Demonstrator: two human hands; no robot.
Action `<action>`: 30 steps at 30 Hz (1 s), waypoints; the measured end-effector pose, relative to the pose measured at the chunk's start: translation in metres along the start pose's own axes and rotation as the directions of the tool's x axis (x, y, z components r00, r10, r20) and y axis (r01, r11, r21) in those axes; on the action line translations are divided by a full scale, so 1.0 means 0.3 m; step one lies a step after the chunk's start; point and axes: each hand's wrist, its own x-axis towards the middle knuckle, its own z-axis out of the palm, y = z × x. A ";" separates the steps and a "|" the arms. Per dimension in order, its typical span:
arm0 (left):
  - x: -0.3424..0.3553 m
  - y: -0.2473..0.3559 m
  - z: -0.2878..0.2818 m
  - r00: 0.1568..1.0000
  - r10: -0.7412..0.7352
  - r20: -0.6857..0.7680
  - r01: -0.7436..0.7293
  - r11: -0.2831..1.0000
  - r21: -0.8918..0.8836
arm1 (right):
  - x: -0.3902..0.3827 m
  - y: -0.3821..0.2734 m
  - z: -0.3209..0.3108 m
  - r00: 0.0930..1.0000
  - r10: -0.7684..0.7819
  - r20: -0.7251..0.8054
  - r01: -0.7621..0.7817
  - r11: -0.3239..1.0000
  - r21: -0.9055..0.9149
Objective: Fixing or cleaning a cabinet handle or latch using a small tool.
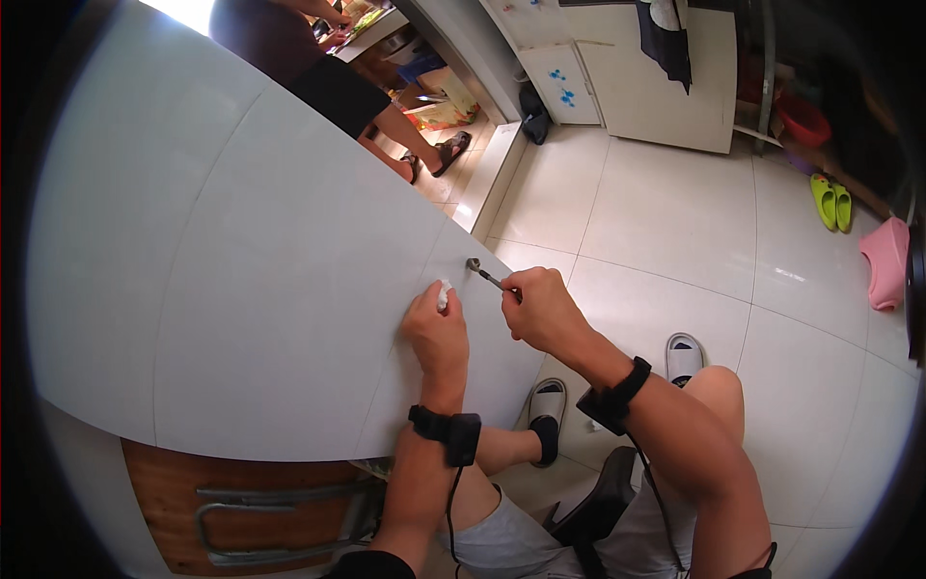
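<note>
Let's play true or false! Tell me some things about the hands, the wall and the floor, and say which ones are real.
1. The right hand holds a thin metal tool against the wall. True.
2. The left hand is empty. False: it pinches a small white thing.
3. Green slippers lie on the floor. True.
4. Both wrists are bare. False: each wears a black strap.
</note>
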 end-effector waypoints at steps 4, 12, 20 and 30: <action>-0.051 -0.081 0.032 0.941 0.000 0.339 -0.097 0.958 0.269 | -0.043 -0.034 0.058 0.984 -0.179 -0.006 0.179 0.984 -0.019; -0.189 -0.209 0.084 0.915 -0.098 0.392 0.260 0.886 -0.384 | -0.083 -0.104 0.143 0.976 -0.218 -0.024 0.217 0.976 -0.018; -0.150 -0.161 0.095 0.839 0.010 0.544 0.068 0.990 -0.123 | -0.040 -0.055 0.120 0.994 -0.103 -0.030 0.102 0.994 -0.032; -0.191 -0.059 0.085 0.835 0.082 0.544 0.091 0.955 -0.284 | -0.080 -0.090 0.104 0.988 -0.147 -0.049 0.145 0.989 -0.034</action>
